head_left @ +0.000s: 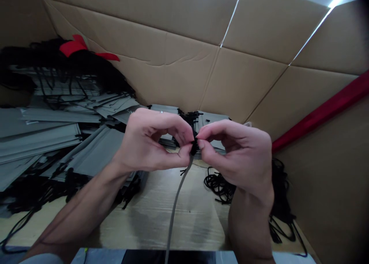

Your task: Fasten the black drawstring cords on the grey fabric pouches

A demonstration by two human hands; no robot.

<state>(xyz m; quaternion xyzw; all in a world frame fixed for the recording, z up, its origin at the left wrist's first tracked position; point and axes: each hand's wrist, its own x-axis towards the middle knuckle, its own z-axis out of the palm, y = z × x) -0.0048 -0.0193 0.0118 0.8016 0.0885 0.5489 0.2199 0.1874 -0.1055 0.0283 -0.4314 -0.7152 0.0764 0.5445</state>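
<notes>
My left hand (152, 141) and my right hand (239, 152) meet at the middle of the view, both pinched on a short black cord (195, 145) at the top edge of a flat grey paper bag (174, 210). The bag is seen edge-on and runs down toward me. Thumb and forefinger of each hand press together around the cord's knot. A ring shows on my left hand.
Piles of flat grey bags (52, 137) with black cords lie at the left. A stack of grey bags (213, 122) sits behind my hands. Loose black cords (220, 185) lie on the wooden table (150, 221). Cardboard walls (178, 45) enclose the space; a red bar (323, 112) crosses right.
</notes>
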